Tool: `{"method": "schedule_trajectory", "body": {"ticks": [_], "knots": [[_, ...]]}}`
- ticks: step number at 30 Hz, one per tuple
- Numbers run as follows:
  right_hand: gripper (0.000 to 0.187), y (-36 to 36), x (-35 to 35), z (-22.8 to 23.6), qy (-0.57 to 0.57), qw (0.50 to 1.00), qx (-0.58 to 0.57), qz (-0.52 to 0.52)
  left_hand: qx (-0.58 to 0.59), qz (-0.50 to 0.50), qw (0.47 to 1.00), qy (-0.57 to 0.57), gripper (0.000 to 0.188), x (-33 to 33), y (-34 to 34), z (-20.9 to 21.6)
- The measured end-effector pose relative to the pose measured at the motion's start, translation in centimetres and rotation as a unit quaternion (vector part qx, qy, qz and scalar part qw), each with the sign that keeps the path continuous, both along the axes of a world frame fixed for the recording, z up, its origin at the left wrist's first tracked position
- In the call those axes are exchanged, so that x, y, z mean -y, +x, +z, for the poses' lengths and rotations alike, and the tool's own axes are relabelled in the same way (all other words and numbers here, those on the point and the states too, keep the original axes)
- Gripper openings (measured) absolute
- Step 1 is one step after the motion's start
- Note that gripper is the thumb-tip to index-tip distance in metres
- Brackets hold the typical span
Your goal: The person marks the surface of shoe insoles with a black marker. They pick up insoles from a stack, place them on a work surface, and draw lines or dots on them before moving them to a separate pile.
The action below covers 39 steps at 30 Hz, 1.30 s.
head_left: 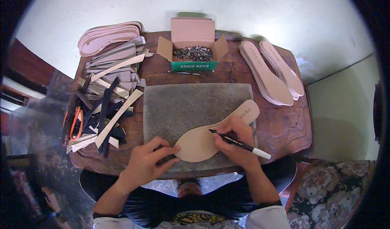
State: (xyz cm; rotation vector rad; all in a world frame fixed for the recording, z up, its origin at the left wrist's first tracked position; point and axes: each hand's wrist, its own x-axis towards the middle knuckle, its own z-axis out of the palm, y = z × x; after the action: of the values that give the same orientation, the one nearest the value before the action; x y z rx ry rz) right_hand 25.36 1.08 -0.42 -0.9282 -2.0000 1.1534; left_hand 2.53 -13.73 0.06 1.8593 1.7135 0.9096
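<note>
Tapering toward the far right, a smooth tan insole (197, 147) shows me its rounded forefoot against a coarse grey mat (178, 103). Beneath, my feed shows a glossy brown wooden table (280, 125) by a pale wall (260, 9). The insole lies between the hands: the left hand (148, 162) touches its left edge, whether pinching I cannot tell; the right hand (235, 152) grasps a black marker (240, 144), tip at the insole's far edge.
</note>
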Motion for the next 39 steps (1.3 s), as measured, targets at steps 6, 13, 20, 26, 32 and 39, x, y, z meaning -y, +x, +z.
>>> {"method": "schedule_trajectory", "body": {"ticks": [6,13,20,26,32,39], "knots": [[0.018,0.12,0.03,-0.77,0.033,0.999,-0.019,0.035,0.035,-0.003,0.999,-0.034,0.036,-0.15,-0.23,0.22],[0.018,0.02,0.12,-0.45,0.022,0.999,-0.009,0.044,0.051,0.0,0.998,-0.043,0.036,-0.08,-0.33,0.07],[0.018,-0.11,0.1,-0.76,0.042,0.998,-0.02,0.039,0.052,0.002,0.998,-0.038,0.035,-0.2,-0.18,0.33],[0.019,-0.14,0.02,-0.65,0.053,0.998,-0.015,0.041,0.049,-0.001,0.998,-0.035,0.035,-0.2,-0.19,0.08],[0.019,-0.15,-0.03,-0.66,0.063,0.997,-0.009,0.043,0.053,0.001,0.998,-0.039,0.035,-0.13,-0.2,0.16],[0.018,-0.16,-0.01,-0.69,0.069,0.997,-0.01,0.045,0.054,0.001,0.998,-0.038,0.036,-0.1,-0.2,0.16]]}}
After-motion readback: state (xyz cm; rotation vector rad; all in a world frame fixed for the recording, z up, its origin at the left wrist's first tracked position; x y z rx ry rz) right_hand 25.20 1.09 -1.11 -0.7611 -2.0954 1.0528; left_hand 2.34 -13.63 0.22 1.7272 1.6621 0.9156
